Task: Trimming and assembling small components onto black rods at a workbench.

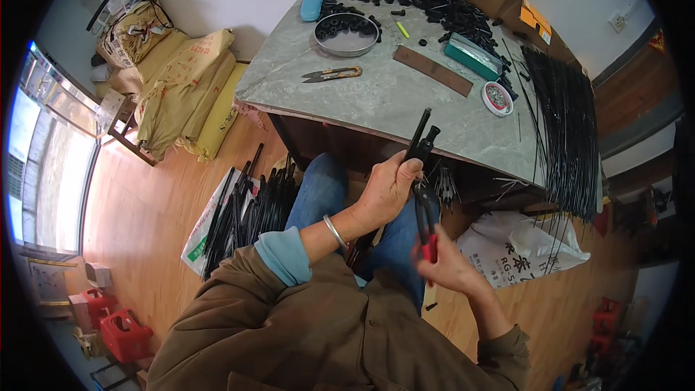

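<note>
Both hands are working over the lap, just below the grey table point(376, 94). Left hand point(387, 188) is gripping thin black rods point(420, 134), and right hand point(445, 264) is squeezing red-handled pliers point(426, 221) beside them.

The hands point(405, 217) work below the table point(376, 101) edge, with open room over the lap. On the table, only the near middle part is free (scissors point(331, 74), a bowl point(347, 34) and black rods point(565, 130) crowd the rest).

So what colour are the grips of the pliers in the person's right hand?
Red, on the dark metal pliers in the right hand; head view.
</note>
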